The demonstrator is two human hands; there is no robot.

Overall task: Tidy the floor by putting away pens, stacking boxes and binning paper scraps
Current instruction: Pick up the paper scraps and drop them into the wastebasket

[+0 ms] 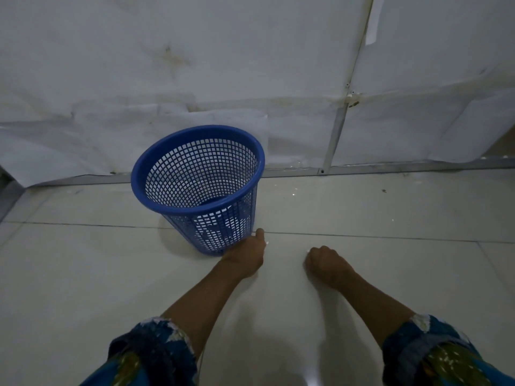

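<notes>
The blue perforated plastic waste basket (198,188) stands on the pale glossy tiled floor (362,207), tilted, near the white paper-covered wall (195,65). White scraps show through its mesh at the bottom. The left hand (246,253) rests against the basket's lower wall; its grip cannot be determined. The right hand (324,261) is curled into a fist on the floor, with a small white fleck at the knuckles.

The bin (198,188) just beside the left hand (246,256) is blue moulded plastic, an open lattice wall under a smooth, slightly shiny rim. Under both grips the floor (362,207) is pale glossy tile. Beyond them, creased matt white sheeting (167,65) covers the wall, edged by dull metal strips (338,126). The sleeves (434,355) are patterned cloth.
</notes>
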